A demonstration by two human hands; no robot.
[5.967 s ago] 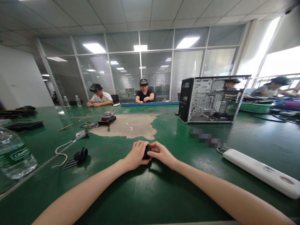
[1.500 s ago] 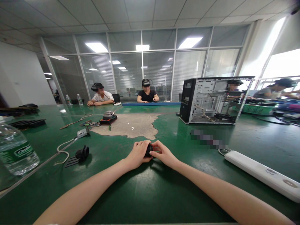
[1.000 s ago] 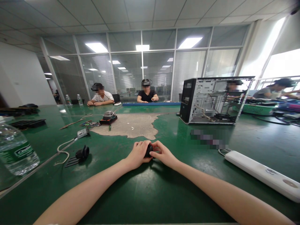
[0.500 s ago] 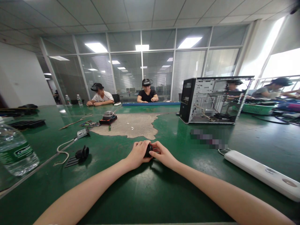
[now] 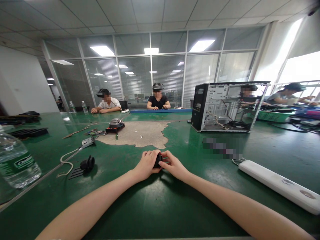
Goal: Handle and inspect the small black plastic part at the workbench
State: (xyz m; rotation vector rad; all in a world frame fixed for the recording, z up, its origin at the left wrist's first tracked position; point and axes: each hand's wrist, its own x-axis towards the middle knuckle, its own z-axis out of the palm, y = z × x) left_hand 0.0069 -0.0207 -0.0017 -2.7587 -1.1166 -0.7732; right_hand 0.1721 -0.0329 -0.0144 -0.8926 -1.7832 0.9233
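Observation:
Just above the green table point(image 5: 155, 206), near the middle of the view, a small black object point(image 5: 158, 160) is held between both hands. My left hand point(image 5: 148, 163) wraps round its left side, fingers over the top and thumb beneath. My right hand point(image 5: 173, 164) pinches its right side with thumb and fingers. Much of the object is hidden by the fingers, so its shape is hard to tell. A black part with prongs point(image 5: 86, 165) lies to the left, beside a metal connector piece point(image 5: 88, 142) with a pale cable.
An open computer case point(image 5: 200, 106) stands at the right behind a white power strip point(image 5: 277, 186). A water bottle point(image 5: 18, 163) is at the left edge. A black and red part point(image 5: 115, 125) sits beyond my hands. Several people sit around the table.
Both hands keep nearly the same hold and place on the black object. Across the table, the hands of the person in black have shifted slightly.

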